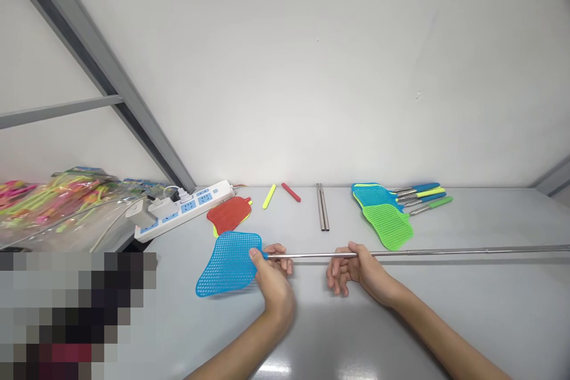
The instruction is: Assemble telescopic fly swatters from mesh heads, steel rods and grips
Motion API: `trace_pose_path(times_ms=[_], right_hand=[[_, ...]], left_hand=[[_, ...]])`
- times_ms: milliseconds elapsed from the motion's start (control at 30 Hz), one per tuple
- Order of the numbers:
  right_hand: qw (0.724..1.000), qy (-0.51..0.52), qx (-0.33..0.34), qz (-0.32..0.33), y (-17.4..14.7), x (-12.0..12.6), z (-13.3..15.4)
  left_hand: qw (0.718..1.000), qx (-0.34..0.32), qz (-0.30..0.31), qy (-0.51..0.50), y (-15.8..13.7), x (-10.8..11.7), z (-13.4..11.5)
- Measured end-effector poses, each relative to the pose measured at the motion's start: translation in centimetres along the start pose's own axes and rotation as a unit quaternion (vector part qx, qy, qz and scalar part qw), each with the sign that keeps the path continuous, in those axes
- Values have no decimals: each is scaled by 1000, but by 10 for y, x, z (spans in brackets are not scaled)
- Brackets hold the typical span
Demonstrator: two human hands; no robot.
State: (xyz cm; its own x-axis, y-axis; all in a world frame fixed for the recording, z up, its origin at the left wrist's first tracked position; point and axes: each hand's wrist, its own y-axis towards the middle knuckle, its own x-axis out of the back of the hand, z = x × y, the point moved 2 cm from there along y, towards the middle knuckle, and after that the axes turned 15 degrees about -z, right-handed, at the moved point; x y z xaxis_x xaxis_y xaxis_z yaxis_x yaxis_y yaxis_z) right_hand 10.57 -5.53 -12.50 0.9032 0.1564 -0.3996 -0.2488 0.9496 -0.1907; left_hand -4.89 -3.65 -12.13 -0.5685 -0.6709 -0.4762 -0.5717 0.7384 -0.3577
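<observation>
A blue fly swatter (231, 264) with a mesh head and a long extended metal rod lies across both hands, just above the table. My left hand (272, 276) is closed where the head meets the rod, thumb on the blue plastic. Around the metal rod, my right hand (356, 264) pinches with thumb and forefinger while its other fingers hang loosely. The rod runs out past the right edge of the view, so its far end is hidden. Beyond my hands lie two metal tubes (323, 208), a yellow handle grip (269, 196) and a red handle grip (291, 192).
Red and yellow swatter heads (229, 215) lie at the left by a white power strip (178, 214) with plugs. Several finished-looking swatters (387, 222) are stacked at the back right. Plastic bags of colourful items (66, 202) sit far left, beyond a grey metal frame (111, 89).
</observation>
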Motion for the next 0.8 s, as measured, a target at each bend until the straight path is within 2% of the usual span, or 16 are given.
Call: trace_pose_path(times_ms=[600, 800], right_hand=[[999, -6, -30, 14, -2, -10, -10], [997, -44, -57, 23, -5, -12, -18]], left_hand=[[999, 15, 33, 20, -21, 4, -1], [997, 47, 56, 25, -31, 7, 2]])
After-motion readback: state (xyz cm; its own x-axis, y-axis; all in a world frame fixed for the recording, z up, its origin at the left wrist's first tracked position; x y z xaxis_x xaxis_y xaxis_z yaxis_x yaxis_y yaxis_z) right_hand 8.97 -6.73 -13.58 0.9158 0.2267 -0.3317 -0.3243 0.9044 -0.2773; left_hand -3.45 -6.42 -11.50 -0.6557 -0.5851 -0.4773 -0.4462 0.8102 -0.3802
